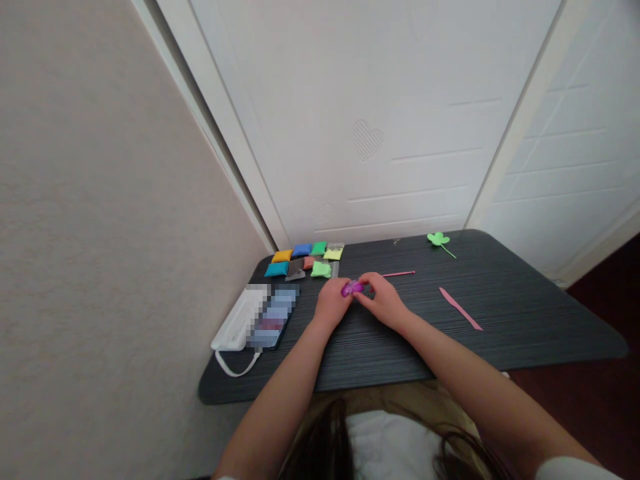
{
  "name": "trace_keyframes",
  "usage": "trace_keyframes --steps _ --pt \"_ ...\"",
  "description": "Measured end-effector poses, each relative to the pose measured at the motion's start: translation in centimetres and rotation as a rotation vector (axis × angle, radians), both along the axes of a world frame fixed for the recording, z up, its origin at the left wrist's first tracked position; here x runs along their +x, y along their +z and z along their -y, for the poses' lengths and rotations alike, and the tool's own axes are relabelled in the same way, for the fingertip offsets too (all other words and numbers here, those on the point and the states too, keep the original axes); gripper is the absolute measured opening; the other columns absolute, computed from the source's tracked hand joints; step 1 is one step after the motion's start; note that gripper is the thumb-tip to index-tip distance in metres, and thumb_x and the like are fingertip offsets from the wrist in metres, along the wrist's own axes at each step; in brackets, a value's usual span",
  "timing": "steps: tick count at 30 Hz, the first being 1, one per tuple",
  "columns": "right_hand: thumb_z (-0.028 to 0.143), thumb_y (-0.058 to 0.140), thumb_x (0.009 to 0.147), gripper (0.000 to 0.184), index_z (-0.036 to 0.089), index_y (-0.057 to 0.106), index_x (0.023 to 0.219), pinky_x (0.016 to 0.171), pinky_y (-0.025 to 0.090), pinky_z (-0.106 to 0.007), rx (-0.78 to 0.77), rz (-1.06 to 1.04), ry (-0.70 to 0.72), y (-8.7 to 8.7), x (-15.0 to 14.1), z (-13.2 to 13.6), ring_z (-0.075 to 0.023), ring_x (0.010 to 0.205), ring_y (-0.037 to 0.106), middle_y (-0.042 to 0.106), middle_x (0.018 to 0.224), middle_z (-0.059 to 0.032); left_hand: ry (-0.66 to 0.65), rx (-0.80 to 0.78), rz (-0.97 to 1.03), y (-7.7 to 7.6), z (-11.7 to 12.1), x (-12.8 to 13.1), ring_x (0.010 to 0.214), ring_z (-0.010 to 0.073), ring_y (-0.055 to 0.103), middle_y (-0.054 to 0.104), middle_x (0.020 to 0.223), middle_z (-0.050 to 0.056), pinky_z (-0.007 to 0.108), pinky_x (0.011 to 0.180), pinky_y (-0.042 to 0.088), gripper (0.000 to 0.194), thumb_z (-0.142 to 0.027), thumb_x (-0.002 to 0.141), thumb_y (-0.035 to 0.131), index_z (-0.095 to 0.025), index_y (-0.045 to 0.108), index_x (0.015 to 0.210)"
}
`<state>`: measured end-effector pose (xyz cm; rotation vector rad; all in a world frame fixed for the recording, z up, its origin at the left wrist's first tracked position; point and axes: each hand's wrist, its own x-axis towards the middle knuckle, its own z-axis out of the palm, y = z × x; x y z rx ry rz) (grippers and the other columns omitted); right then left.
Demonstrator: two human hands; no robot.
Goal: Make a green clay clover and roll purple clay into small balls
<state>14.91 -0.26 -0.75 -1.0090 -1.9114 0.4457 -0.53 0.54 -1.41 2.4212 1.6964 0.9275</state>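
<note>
A small purple packet of modelling clay (352, 288) in shiny clear wrapping is held between my two hands over the middle of the dark table. My left hand (333, 301) grips its left side, fingers closed. On the other side, the thumb and fingers of my right hand (381, 300) pinch the packet's right end. Just beyond my right hand lies a thin pink stick tool (399, 274), its near end hidden by the fingers. A pink clay knife (460, 309) rests farther right.
Several coloured clay packets, including a yellow-orange one (283, 256) and a teal one (277, 269), lie at the back left. A phone (274, 319) and a white power bank (240, 320) with a cable are at left. A green clover shape (439, 239) lies at the table's (525, 320) back right.
</note>
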Motion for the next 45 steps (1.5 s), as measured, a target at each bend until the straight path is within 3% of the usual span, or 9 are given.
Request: trace_keyframes --steps 5,8,12,18,24,29,35,41,45 --pt "0.023 0.055 0.072 0.024 0.020 0.050 0.095 0.081 0.041 -0.033 -0.002 0.042 0.030 0.0 -0.3 0.6 -0.0166 0.089 0.051 0.057 0.092 -0.0037 0.009 -0.015 -0.048 0.2 0.0 0.1 0.082 0.0156 0.051 0.059 0.083 0.002 0.026 0.073 0.040 0.012 -0.021 0.072 0.051 -0.020 0.055 0.084" --pt "0.022 0.055 0.072 0.019 0.020 0.052 0.091 0.075 0.043 -0.030 -0.035 -0.001 0.024 0.0 -0.4 0.6 -0.0151 0.082 0.053 0.057 0.088 -0.0031 0.046 -0.018 -0.079 0.4 0.0 0.3 0.080 0.0168 0.050 0.058 0.080 0.003 0.028 0.071 0.039 0.009 -0.020 0.072 0.051 -0.019 0.055 0.080" --pt "0.026 0.057 0.069 0.018 0.020 0.053 0.085 0.070 0.045 -0.028 -0.193 -0.156 0.017 -0.1 -0.4 0.0 -0.0134 0.075 0.054 0.057 0.082 -0.0014 0.061 -0.012 -0.111 0.6 0.3 0.4 0.081 0.0181 0.049 0.057 0.081 0.004 0.030 0.072 0.037 0.009 -0.025 0.073 0.052 -0.018 0.054 0.077" --pt "0.032 0.057 0.069 0.020 0.019 0.051 0.083 0.072 0.046 -0.028 -0.419 -0.409 0.106 -0.1 0.1 -0.9 -0.0125 0.073 0.056 0.059 0.079 -0.0003 -0.043 0.027 -0.111 0.9 0.5 0.5 0.079 0.0180 0.049 0.057 0.079 0.004 0.030 0.070 0.037 0.007 -0.024 0.073 0.050 -0.018 0.054 0.075" --pt "0.031 0.054 0.071 0.015 0.020 0.057 0.081 0.070 0.044 -0.029 -0.384 -0.304 0.126 0.5 0.6 -0.5 -0.0132 0.072 0.055 0.060 0.077 0.0002 -0.037 0.016 -0.083 0.7 0.1 0.0 0.082 0.0171 0.050 0.058 0.083 0.003 0.029 0.073 0.038 0.013 -0.021 0.071 0.052 -0.018 0.054 0.083" --pt "0.026 0.053 0.072 0.022 0.020 0.057 0.093 0.072 0.042 -0.030 -0.175 -0.034 0.086 0.7 0.6 0.2 -0.0146 0.079 0.054 0.061 0.086 -0.0021 -0.020 -0.004 -0.087 0.4 0.0 -0.1 0.080 0.0170 0.050 0.058 0.081 0.003 0.028 0.070 0.038 0.010 -0.023 0.072 0.051 -0.018 0.053 0.080" --pt "0.017 0.053 0.071 0.027 0.021 0.053 0.097 0.085 0.039 -0.034 -0.010 0.047 0.071 0.4 0.4 0.3 -0.0165 0.091 0.051 0.057 0.095 -0.0038 0.000 -0.027 -0.123 0.4 0.2 0.1 0.074 0.0172 0.050 0.056 0.075 0.004 0.028 0.064 0.037 0.007 -0.023 0.073 0.048 -0.018 0.052 0.074" --pt "0.024 0.061 0.067 0.034 0.023 0.055 0.100 0.088 0.036 -0.036 -0.081 0.147 0.157 0.3 1.1 -0.1 -0.0186 0.098 0.048 0.054 0.100 -0.0045 -0.074 -0.042 -0.175 0.7 0.3 0.1 0.074 0.0174 0.050 0.057 0.073 0.003 0.028 0.065 0.036 0.005 -0.023 0.069 0.053 -0.019 0.054 0.070" --pt "0.026 0.065 0.063 0.023 0.020 0.058 0.085 0.080 0.039 -0.033 -0.154 0.156 0.209 0.5 1.6 -0.4 -0.0164 0.085 0.052 0.056 0.089 -0.0021 -0.131 -0.047 -0.206 0.8 0.2 0.1 0.077 0.0185 0.050 0.058 0.071 0.004 0.030 0.068 0.036 0.004 -0.023 0.068 0.055 -0.019 0.055 0.066"
